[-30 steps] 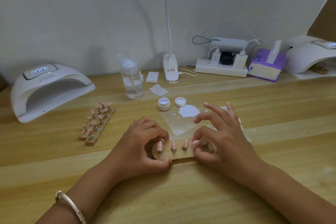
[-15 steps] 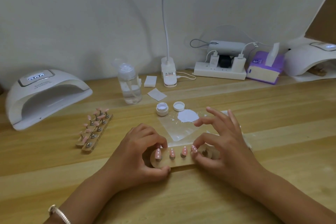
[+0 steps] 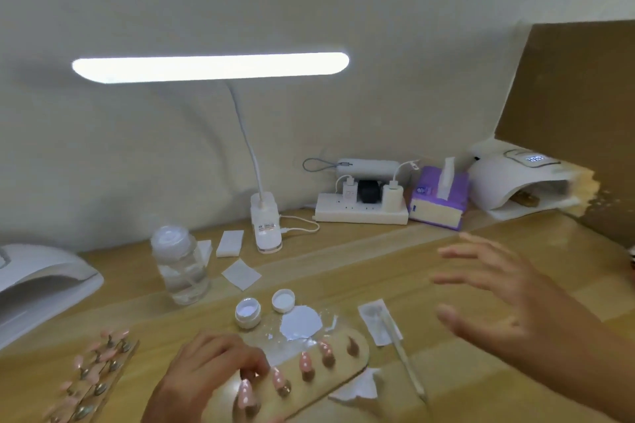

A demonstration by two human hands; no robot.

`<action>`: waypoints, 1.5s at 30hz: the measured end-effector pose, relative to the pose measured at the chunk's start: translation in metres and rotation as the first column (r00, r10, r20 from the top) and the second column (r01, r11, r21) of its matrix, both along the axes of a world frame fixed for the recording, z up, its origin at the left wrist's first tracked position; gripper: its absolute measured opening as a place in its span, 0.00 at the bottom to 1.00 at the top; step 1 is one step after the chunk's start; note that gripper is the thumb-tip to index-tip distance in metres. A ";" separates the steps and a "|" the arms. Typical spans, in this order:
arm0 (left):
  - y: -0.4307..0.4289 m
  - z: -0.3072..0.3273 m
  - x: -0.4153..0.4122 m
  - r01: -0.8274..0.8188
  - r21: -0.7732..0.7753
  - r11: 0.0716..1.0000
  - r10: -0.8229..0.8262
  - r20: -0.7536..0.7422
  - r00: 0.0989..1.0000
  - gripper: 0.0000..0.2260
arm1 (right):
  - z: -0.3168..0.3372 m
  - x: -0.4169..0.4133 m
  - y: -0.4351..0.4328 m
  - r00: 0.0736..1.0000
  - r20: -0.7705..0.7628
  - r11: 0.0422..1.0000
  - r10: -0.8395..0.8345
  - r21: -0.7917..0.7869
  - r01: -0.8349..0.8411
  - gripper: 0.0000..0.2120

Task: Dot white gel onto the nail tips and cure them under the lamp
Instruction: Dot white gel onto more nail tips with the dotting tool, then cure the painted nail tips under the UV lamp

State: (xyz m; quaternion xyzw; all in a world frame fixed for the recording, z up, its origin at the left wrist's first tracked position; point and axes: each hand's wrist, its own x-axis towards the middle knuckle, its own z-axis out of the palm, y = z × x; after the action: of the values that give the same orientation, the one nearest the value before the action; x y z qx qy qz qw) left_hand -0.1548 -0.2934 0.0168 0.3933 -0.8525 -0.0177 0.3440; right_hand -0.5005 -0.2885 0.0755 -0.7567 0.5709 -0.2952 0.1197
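Observation:
A wooden holder (image 3: pixel 343 376) with several pink nail tips (image 3: pixel 305 361) lies at the bottom centre, its right end tilted away from me. My left hand (image 3: pixel 206 376) grips its left end with curled fingers. My right hand (image 3: pixel 508 312) hovers, blurred, to the right with fingers spread and holds nothing. Behind the holder sit a small open jar of white gel (image 3: pixel 248 312), its lid (image 3: pixel 283 300) and a white gel blob (image 3: pixel 301 322) on a clear sheet. A thin dotting tool (image 3: pixel 407 362) lies right of the holder. One curing lamp (image 3: pixel 41 285) stands far left, another (image 3: pixel 515 178) far right.
A second holder with pink tips (image 3: pixel 96 378) lies at the bottom left. A clear bottle (image 3: pixel 182 264), white pads (image 3: pixel 229 243), a lit desk lamp (image 3: pixel 264 230), a power strip (image 3: pixel 360 213) and a purple tissue pack (image 3: pixel 438 197) stand along the back. A brown board (image 3: pixel 577 96) rises at right.
My right hand has let go of the holder and lifted away to the right. The view has swung up and right. My left hand still holds the holder, now turned.

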 end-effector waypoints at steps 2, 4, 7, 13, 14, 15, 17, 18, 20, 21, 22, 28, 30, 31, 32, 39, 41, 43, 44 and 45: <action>-0.011 0.012 -0.036 0.026 -0.042 0.999 -0.027 -0.025 0.999 0.17 | 0.020 -0.041 -0.016 0.981 -0.009 0.977 -0.193 0.090 0.193 0.11; -0.025 0.016 -0.084 0.075 -0.087 0.993 -0.079 -0.043 0.996 0.11 | 0.025 -0.088 -0.044 0.925 -0.112 0.896 -0.364 0.228 0.380 0.07; -0.048 0.020 -0.161 0.095 0.064 0.993 -0.091 -0.052 0.994 0.14 | 0.013 -0.147 -0.093 0.833 -0.308 0.787 -0.460 0.294 0.543 0.13; -0.110 -0.001 -0.282 -0.154 0.407 0.900 0.137 0.072 0.988 0.17 | -0.024 -0.204 -0.185 0.795 -0.116 0.736 -0.596 0.318 0.598 0.11; -0.121 -0.005 -0.293 -0.179 0.414 0.892 0.154 0.095 0.984 0.16 | -0.033 -0.210 -0.197 0.783 -0.054 0.722 -0.620 0.351 0.596 0.17; -0.131 -0.010 -0.303 -0.207 0.415 0.886 0.174 0.118 0.978 0.16 | -0.041 -0.214 -0.205 0.764 -0.006 0.707 -0.645 0.375 0.600 0.19; -0.146 -0.018 -0.320 -0.246 0.412 0.877 0.205 0.142 0.968 0.16 | -0.059 -0.221 -0.218 0.717 0.047 0.676 -0.695 0.382 0.630 0.18; -0.153 -0.023 -0.327 -0.249 0.404 0.880 0.207 0.145 0.967 0.15 | -0.067 -0.225 -0.225 0.693 0.077 0.667 -0.717 0.364 0.650 0.19; -0.163 -0.031 -0.336 -0.229 0.410 0.883 0.189 0.137 0.972 0.14 | -0.077 -0.233 -0.234 0.642 0.123 0.641 -0.757 0.329 0.693 0.23; -0.168 -0.033 -0.338 -0.225 0.407 0.885 0.183 0.140 0.973 0.16 | -0.080 -0.235 -0.237 0.621 0.137 0.628 -0.772 0.316 0.711 0.24; -0.172 -0.036 -0.340 -0.226 0.404 0.887 0.181 0.145 0.973 0.19 | -0.083 -0.237 -0.241 0.605 0.146 0.618 -0.783 0.295 0.728 0.24; -0.172 -0.029 -0.336 -0.195 0.399 0.896 0.174 0.087 0.981 0.20 | -0.093 -0.228 -0.238 0.583 0.227 0.618 -0.780 0.140 0.773 0.13; -0.169 -0.028 -0.336 -0.188 0.349 0.918 0.167 0.091 0.982 0.19 | -0.090 -0.222 -0.230 0.519 0.196 0.550 -0.832 0.163 0.819 0.19; -0.168 -0.026 -0.336 -0.199 0.283 0.938 0.184 0.080 0.980 0.20 | -0.089 -0.218 -0.225 0.451 0.144 0.471 -0.881 0.167 0.866 0.24; -0.166 -0.023 -0.335 -0.198 0.277 0.940 0.190 0.056 0.980 0.21 | -0.089 -0.215 -0.220 0.378 0.104 0.391 -0.920 0.162 0.906 0.29; -0.158 -0.034 -0.334 -0.341 0.210 0.916 0.331 0.085 0.940 0.29 | -0.091 -0.209 -0.196 0.156 0.094 0.172 -0.983 0.193 0.966 0.19; -0.158 -0.034 -0.333 -0.340 0.283 0.897 0.338 0.057 0.940 0.27 | -0.087 -0.208 -0.197 0.145 0.128 0.170 -0.981 0.212 0.962 0.25; -0.160 -0.042 -0.335 -0.378 0.291 0.879 0.369 0.087 0.925 0.26 | -0.086 -0.205 -0.199 0.099 0.164 0.133 -0.982 0.216 0.967 0.33; -0.162 -0.047 -0.334 -0.371 0.278 0.886 0.364 0.077 0.928 0.26 | -0.087 -0.205 -0.201 0.086 0.171 0.121 -0.982 0.205 0.971 0.34; -0.163 -0.050 -0.333 -0.359 0.294 0.886 0.353 0.075 0.933 0.26 | -0.088 -0.206 -0.203 0.082 0.171 0.115 -0.982 0.191 0.975 0.33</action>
State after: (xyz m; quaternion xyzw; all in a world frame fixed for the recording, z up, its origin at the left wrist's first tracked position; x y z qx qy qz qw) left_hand -0.4878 -0.4569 -0.0327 0.5910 -0.7562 -0.0808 0.2690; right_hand -0.7063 -0.4916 -0.0124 -0.1374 0.9119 -0.3860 -0.0247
